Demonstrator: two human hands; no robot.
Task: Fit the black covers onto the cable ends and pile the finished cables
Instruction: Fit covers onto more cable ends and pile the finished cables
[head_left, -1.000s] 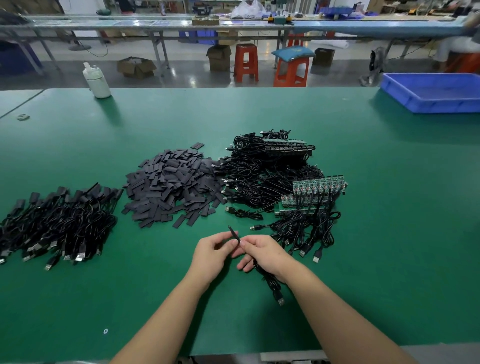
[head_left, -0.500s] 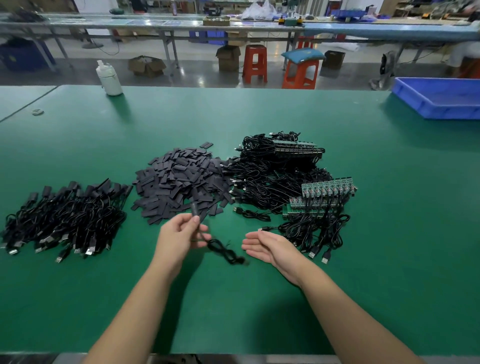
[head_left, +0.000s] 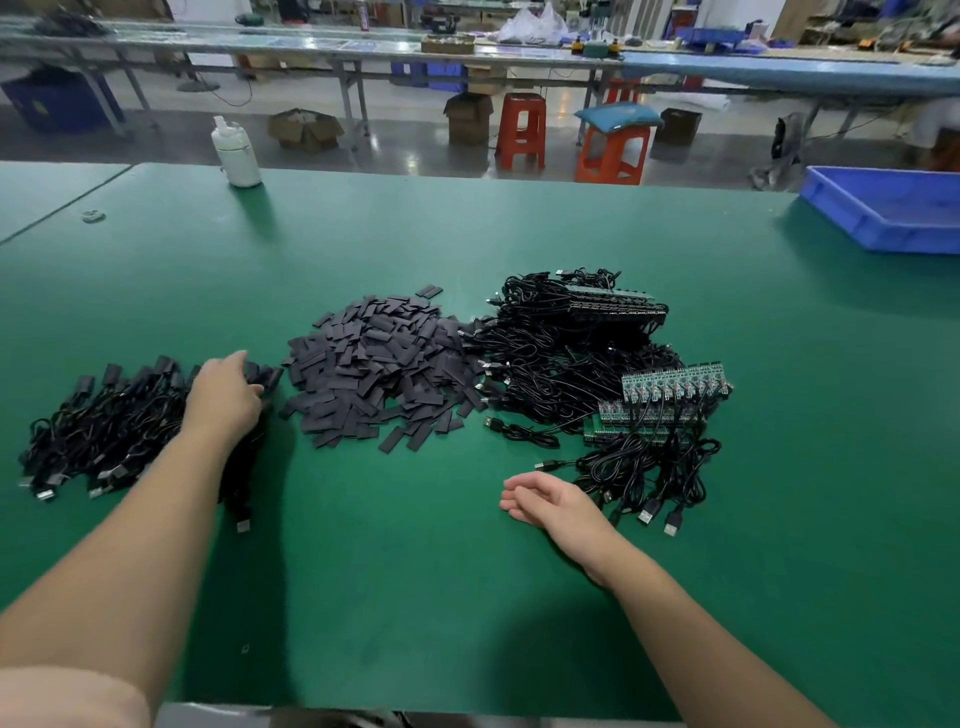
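Left hand (head_left: 224, 391) grips a covered cable (head_left: 244, 467) at the finished pile's (head_left: 104, 431) right edge; right hand (head_left: 556, 501) lies relaxed, empty.

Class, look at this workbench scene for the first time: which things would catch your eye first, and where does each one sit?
Three dark heaps cross the green table: the pile of finished cables on the left, loose black covers in the middle, and uncovered cables with green circuit boards on the right. The left hand reaches to the finished pile's right edge with a cable trailing beneath it, while the right hand rests open near the right heap.
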